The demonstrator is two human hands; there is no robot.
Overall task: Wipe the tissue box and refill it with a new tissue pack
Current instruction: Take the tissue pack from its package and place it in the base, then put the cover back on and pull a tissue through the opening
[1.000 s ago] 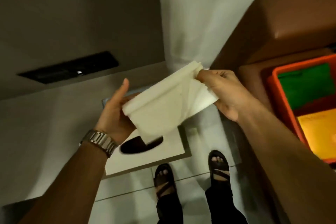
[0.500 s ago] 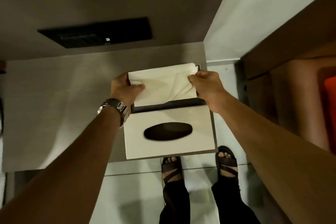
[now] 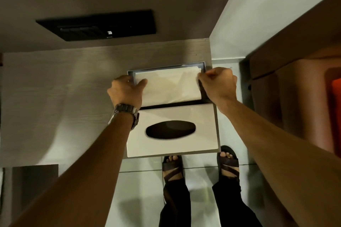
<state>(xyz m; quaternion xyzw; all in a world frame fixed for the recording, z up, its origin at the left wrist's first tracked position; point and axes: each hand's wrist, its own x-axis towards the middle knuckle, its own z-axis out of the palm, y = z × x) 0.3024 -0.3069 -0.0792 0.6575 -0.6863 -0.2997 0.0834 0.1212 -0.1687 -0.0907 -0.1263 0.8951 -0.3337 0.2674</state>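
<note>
Now your left hand point(image 3: 127, 91) grips the left end of the tissues point(image 3: 168, 87), thumb pressed on top, while your right hand point(image 3: 218, 84) pinches their right end in a closed fist. You hold the tissues inside the open box point(image 3: 166, 68), which sits recessed at the desk's point(image 3: 55, 88) far right corner. Its white lid point(image 3: 173, 131), with a dark oval slot, lies flipped toward you, reaching the desk's near edge. A watch point(image 3: 127, 111) circles your left wrist.
</note>
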